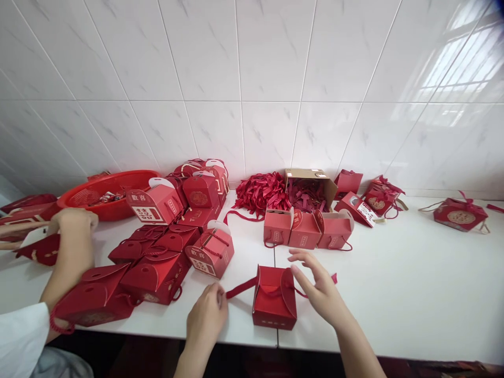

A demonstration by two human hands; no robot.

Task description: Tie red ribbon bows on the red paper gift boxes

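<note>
A red gift box [274, 310] stands near the table's front edge with its curved flaps raised. A red ribbon [242, 287] runs across it and out to both sides. My left hand [208, 311], left of the box, pinches the ribbon's left end. At the box's upper right, my right hand [317, 283] has its fingers spread and apart, close to the flap and the ribbon's right part. Just behind my left hand sits a pink-red box [220, 252] with a rope handle. Three small boxes [305, 234] stand in a row behind the ribboned box.
Many red boxes [157, 275] crowd the left. A red basin [106, 191] is behind them; another person's arm [74, 247] reaches beside it. Ribbons [262, 194] and a cardboard box [309, 174] lie by the wall. A ribboned box [460, 215] sits far right.
</note>
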